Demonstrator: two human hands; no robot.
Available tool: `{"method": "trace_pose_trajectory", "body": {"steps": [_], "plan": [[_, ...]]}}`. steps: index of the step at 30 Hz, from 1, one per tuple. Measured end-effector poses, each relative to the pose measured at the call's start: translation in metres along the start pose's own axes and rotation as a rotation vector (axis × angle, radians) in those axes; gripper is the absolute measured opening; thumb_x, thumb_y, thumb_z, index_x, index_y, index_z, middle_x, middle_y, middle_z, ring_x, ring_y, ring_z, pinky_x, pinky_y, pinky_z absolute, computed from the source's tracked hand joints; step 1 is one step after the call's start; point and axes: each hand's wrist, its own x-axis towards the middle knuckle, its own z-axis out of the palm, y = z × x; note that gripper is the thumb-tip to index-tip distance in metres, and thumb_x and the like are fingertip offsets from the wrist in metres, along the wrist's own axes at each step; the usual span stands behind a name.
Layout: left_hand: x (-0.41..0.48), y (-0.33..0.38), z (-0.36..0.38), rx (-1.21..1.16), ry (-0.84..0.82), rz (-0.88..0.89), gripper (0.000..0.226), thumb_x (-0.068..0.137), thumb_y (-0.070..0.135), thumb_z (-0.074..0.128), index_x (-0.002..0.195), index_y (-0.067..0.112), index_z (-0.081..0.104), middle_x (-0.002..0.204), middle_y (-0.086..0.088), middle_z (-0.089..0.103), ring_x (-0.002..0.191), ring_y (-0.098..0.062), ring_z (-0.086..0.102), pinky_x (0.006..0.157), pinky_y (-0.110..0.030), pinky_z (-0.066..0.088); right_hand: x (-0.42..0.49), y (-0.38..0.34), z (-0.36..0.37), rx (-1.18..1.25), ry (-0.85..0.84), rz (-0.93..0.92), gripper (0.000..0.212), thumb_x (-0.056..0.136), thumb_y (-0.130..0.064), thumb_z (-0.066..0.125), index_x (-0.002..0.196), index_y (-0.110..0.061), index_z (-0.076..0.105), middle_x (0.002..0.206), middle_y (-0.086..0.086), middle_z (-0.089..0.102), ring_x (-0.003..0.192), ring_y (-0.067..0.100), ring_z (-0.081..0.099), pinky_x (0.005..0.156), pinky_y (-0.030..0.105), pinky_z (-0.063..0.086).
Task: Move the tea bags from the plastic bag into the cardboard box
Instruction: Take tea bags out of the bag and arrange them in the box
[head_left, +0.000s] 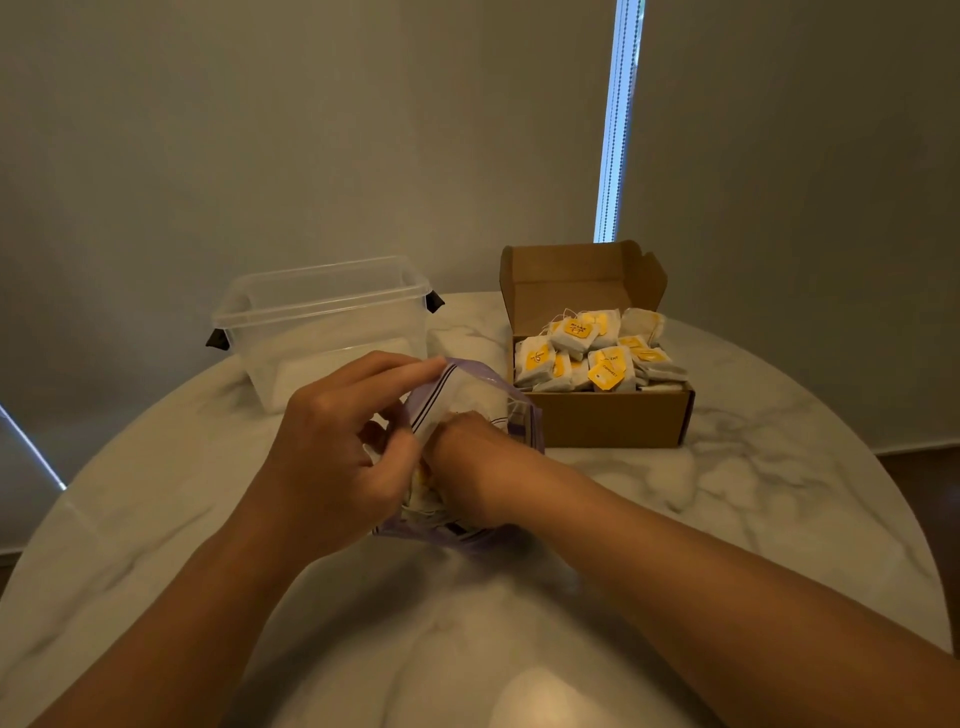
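Your cardboard box (613, 421), already heaped, sits beyond and to the right of the zip-top plastic bag (467, 389), so your right hand (467, 467) is the nearer one for the carry. That hand is sunk to the wrist in the bag's mouth among the tea bags (426, 504). Its fingers are hidden, so I cannot tell whether they grip any. Your left hand (332, 447) pinches the bag's rim, holding it open
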Motion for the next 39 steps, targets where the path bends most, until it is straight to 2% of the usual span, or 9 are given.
{"method": "trace_pose_trajectory", "body": {"steps": [4, 10, 14, 18, 23, 28, 33, 37, 39], "plan": [[0.000, 0.000, 0.000, 0.000, -0.007, 0.002, 0.043, 0.085, 0.013, 0.051, 0.126, 0.009, 0.064, 0.112, 0.002, 0.064, 0.084, -0.009, 0.060, 0.059, -0.022, 0.056, 0.005, -0.001, 0.001, -0.064, -0.035, 0.003, 0.035, 0.093, -0.019, 0.059, 0.126, -0.008, 0.054, 0.118, 0.011, 0.056, 0.098, 0.023, 0.051, 0.080, 0.029, 0.037], [0.000, -0.001, 0.000, -0.003, -0.001, 0.005, 0.043, 0.084, 0.012, 0.051, 0.125, 0.011, 0.063, 0.111, 0.003, 0.064, 0.085, -0.010, 0.060, 0.058, -0.024, 0.056, 0.003, 0.002, 0.000, 0.000, -0.044, 0.008, 0.021, 0.095, -0.018, 0.057, 0.114, -0.009, 0.060, 0.082, -0.001, 0.044, 0.081, 0.017, 0.046, 0.073, 0.027, 0.036], [0.000, 0.000, 0.000, 0.002, 0.008, -0.003, 0.045, 0.080, 0.001, 0.055, 0.123, 0.009, 0.065, 0.109, 0.002, 0.064, 0.082, -0.010, 0.060, 0.057, -0.026, 0.055, 0.000, 0.002, -0.006, 0.052, -0.017, -0.002, 0.022, 0.098, -0.022, 0.051, 0.112, -0.009, 0.061, 0.085, 0.002, 0.052, 0.080, 0.017, 0.047, 0.071, 0.027, 0.033], [0.001, 0.001, 0.000, 0.007, 0.001, 0.001, 0.046, 0.080, 0.000, 0.054, 0.123, 0.009, 0.065, 0.109, 0.003, 0.063, 0.081, -0.009, 0.060, 0.057, -0.025, 0.054, 0.004, 0.002, -0.003, 0.007, -0.043, 0.056, 0.010, 0.096, -0.019, 0.054, 0.102, -0.011, 0.058, 0.070, -0.002, 0.038, 0.063, 0.012, 0.039, 0.055, 0.023, 0.030], [0.001, 0.001, 0.000, -0.008, 0.005, -0.005, 0.043, 0.081, 0.001, 0.055, 0.122, 0.008, 0.065, 0.110, 0.003, 0.064, 0.083, -0.004, 0.059, 0.059, -0.024, 0.055, 0.000, 0.003, -0.007, 0.112, -0.061, 0.103, 0.012, 0.091, -0.019, 0.061, 0.100, -0.011, 0.059, 0.081, 0.001, 0.049, 0.079, 0.018, 0.050, 0.066, 0.027, 0.039], [0.001, 0.001, 0.001, -0.003, -0.001, -0.003, 0.046, 0.079, -0.002, 0.055, 0.123, 0.008, 0.065, 0.110, 0.001, 0.064, 0.081, -0.009, 0.060, 0.058, -0.028, 0.056, -0.001, 0.005, -0.006, 0.147, -0.089, 0.143, 0.011, 0.088, -0.015, 0.063, 0.086, -0.012, 0.052, 0.075, 0.002, 0.049, 0.077, 0.020, 0.051, 0.051, 0.022, 0.036], [0.000, 0.000, 0.000, -0.009, 0.003, -0.007, 0.046, 0.079, -0.002, 0.054, 0.122, 0.008, 0.065, 0.111, 0.001, 0.064, 0.081, -0.009, 0.060, 0.057, -0.029, 0.055, -0.004, 0.005, -0.007, 0.267, 0.016, 0.169, 0.015, 0.085, -0.011, 0.064, 0.099, -0.011, 0.062, 0.094, 0.006, 0.061, 0.087, 0.023, 0.059, 0.065, 0.030, 0.051], [0.000, 0.000, -0.001, 0.006, 0.009, -0.003, 0.043, 0.082, 0.003, 0.055, 0.123, 0.008, 0.065, 0.112, -0.001, 0.065, 0.083, -0.006, 0.061, 0.061, -0.022, 0.057, -0.017, 0.004, -0.011, 0.326, 0.136, 0.153, 0.023, 0.087, -0.010, 0.067, 0.110, -0.015, 0.063, 0.096, 0.000, 0.058, 0.089, 0.017, 0.056, 0.065, 0.024, 0.043], [0.000, 0.000, -0.002, 0.008, 0.011, -0.001, 0.042, 0.082, 0.005, 0.055, 0.124, 0.008, 0.064, 0.113, -0.002, 0.065, 0.083, -0.004, 0.061, 0.063, -0.020, 0.057, -0.026, 0.004, -0.010, 0.368, 0.201, 0.146, 0.024, 0.089, -0.015, 0.068, 0.112, -0.018, 0.062, 0.101, 0.000, 0.059, 0.092, 0.016, 0.056, 0.069, 0.024, 0.048]]}}
